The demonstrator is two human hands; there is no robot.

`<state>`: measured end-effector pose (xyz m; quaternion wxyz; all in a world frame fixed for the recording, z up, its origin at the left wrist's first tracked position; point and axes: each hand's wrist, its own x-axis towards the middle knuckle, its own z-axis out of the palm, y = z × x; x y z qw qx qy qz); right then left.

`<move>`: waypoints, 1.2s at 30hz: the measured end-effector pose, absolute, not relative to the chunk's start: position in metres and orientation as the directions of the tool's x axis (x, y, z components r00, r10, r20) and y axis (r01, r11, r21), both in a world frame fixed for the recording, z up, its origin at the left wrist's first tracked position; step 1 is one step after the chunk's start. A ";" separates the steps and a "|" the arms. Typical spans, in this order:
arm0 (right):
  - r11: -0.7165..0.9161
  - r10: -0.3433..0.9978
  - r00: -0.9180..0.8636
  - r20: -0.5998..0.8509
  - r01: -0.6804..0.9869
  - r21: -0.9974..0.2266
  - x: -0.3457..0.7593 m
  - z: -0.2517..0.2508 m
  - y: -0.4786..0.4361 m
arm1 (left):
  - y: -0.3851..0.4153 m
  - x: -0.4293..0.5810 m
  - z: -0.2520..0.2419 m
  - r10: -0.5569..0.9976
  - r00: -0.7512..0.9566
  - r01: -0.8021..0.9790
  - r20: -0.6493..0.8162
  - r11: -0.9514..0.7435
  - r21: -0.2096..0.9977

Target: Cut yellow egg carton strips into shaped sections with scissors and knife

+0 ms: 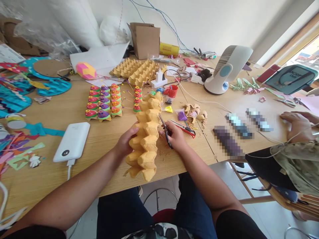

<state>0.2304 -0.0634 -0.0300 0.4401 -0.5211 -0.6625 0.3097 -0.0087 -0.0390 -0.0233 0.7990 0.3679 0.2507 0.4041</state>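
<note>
Fingers of left hand (126,141) grip one yellow egg-carton strip (143,146), held over front table edge. Right hand (176,136) closed round scissors (166,131), blade end near strip's right side. Count: one fan (225,71), one white power bank (72,141), four rows of painted cups (104,105). Wooden table (102,142), white wall (214,20) behind.
</note>
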 end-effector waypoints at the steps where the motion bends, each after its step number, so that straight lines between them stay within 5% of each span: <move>1: 0.263 0.964 -0.073 0.255 0.405 -0.876 0.230 -0.029 -0.064 | -0.042 -0.005 -0.019 0.853 0.516 -0.477 -0.079 0.363 0.800; 9: 0.238 0.971 -0.081 0.224 0.344 -0.908 0.229 -0.028 -0.064 | -0.046 0.005 -0.012 0.887 0.461 -0.541 -0.011 0.291 0.789; 36: 0.197 0.967 0.009 0.253 0.602 -0.773 0.227 -0.025 -0.069 | -0.045 0.005 -0.021 0.873 0.486 -0.510 -0.037 0.317 0.799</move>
